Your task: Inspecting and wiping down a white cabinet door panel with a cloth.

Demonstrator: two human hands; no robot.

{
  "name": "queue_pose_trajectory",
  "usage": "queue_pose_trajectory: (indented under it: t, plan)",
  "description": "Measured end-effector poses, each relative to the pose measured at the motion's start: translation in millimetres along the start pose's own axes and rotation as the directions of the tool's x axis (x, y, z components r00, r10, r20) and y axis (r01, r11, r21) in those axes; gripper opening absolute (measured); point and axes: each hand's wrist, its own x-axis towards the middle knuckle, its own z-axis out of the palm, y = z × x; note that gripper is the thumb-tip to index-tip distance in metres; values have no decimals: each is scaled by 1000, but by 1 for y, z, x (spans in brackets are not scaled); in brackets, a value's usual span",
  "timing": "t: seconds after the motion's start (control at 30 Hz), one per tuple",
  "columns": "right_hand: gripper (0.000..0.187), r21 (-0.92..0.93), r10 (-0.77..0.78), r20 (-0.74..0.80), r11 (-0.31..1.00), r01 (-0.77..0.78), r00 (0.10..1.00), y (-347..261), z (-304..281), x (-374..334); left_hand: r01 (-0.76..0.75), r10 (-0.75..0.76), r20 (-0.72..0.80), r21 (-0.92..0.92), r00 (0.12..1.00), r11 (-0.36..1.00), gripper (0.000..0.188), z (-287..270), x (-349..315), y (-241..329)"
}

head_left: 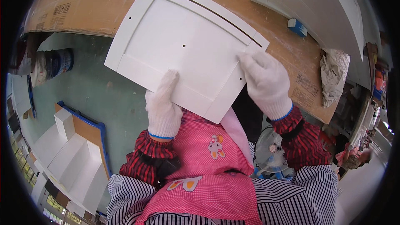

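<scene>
A white panel (179, 58) with a recessed middle, a long dark slot along its far edge and several small dark holes is held tilted in front of me. My left hand (164, 107), in a white knit glove, grips its near edge with the thumb on top and the fingers hidden underneath. Over the panel's right end is my right hand (266, 81), also gloved in white. Its fingers are curled together, with the tips against the panel's face near the right edge. Whatever they may hold is hidden.
Brown cardboard (87, 8) covers the work surface. A large white piece (308, 0), a small blue box (297, 27) and a crumpled white cloth (333, 75) lie at right. White furniture parts (79, 154) stand at lower left, a bucket (60, 62) at left, a fan (271, 150) below right.
</scene>
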Motion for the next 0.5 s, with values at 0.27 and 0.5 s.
queue_pose_trajectory:
  t: [0.27,0.5]
  plan:
    - [24,362,164,221,901,-237,961,-35,-18,-44,438,-393,283,-808,875,394,34,-11,17,-7]
    - [35,803,531,594,-348,-483,604,-14,-37,-68,-122,111,-55,-252,992,960,46,-24,-3,-8]
